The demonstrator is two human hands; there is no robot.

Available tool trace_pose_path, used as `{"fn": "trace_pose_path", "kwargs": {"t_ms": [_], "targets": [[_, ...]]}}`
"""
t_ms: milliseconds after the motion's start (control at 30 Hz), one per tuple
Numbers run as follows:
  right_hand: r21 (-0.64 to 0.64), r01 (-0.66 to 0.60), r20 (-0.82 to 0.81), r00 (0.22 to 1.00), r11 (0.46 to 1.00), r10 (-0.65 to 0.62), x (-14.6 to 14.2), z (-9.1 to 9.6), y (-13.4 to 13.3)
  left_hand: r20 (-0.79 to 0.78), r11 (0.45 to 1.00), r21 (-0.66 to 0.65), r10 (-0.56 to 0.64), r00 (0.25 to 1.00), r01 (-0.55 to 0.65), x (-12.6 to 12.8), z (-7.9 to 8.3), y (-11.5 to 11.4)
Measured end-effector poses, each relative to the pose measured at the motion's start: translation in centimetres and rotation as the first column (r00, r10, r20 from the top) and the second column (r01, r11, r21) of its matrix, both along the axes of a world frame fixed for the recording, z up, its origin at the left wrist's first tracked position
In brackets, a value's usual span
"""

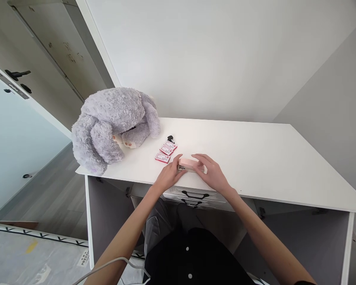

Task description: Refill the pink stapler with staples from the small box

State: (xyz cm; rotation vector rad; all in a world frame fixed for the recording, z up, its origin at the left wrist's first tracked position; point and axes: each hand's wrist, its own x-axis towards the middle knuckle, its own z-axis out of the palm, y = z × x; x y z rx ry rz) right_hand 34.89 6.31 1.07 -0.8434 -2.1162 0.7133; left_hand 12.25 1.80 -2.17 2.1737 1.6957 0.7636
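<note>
A small pale pink box (189,162) with a dark printed patch on its near side is between my two hands at the front of the white tabletop. Fingers and thumb of my left hand (169,173) are closed on its left end. At the other end, my right hand (211,171) grips it, with the fingers over the top and the thumb along the near side. Two red-and-white packets (168,147) lie just beyond my left hand, with another red-and-white packet (162,158) nearer. A small black object (170,138) touches the far end of the packets.
A large lilac plush toy (115,114) slumps on the left end of the white tabletop (264,158). Drawers with black handles (195,195) are below the front edge, between open cupboard spaces. A pale cable (115,261) crosses my left forearm. A door (32,114) stands at left.
</note>
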Motion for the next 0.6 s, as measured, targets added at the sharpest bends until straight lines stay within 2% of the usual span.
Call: {"fn": "trace_pose_path", "kwargs": {"t_ms": [67, 133, 200, 300, 367, 467, 600], "targets": [[-0.008, 0.059, -0.057, 0.997, 0.998, -0.06, 1.2, -0.6, 0.1, -0.011, 0.993, 0.114, -0.011, 1.0, 0.012, 0.0, 0.1, -0.1], [-0.024, 0.109, -0.062, 0.992, 0.994, -0.11, 2.7, -1.5, 0.4, -0.055, 0.965, 0.262, -0.02, 0.998, 0.034, 0.1, 0.5, -0.2], [-0.06, 0.163, -0.048, 0.985, 0.985, -0.166, 4.3, -2.6, 0.9, -0.137, 0.935, 0.344, -0.042, 0.99, 0.088, 0.2, 1.0, -0.2], [-0.129, 0.266, -0.038, 0.961, 0.955, -0.273, 6.6, -4.4, 1.5, -0.263, 0.929, 0.312, -0.119, 0.957, 0.201, 0.5, 1.6, 0.1], [-0.165, 0.328, -0.044, 0.94, 0.93, -0.339, 7.6, -5.3, 1.6, -0.312, 0.936, 0.272, -0.131, 0.941, 0.221, 1.0, 1.8, 0.6], [-0.193, 0.371, -0.074, 0.918, 0.909, -0.39, 8.2, -5.9, 1.2, -0.34, 0.953, 0.266, -0.05, 0.939, 0.147, 1.7, 1.5, 1.9], [-0.138, 0.336, -0.024, 0.939, 0.932, -0.342, 7.8, -5.7, 0.6, -0.305, 0.949, 0.312, 0.145, 0.941, -0.045, 2.1, 1.3, 4.4]]}}
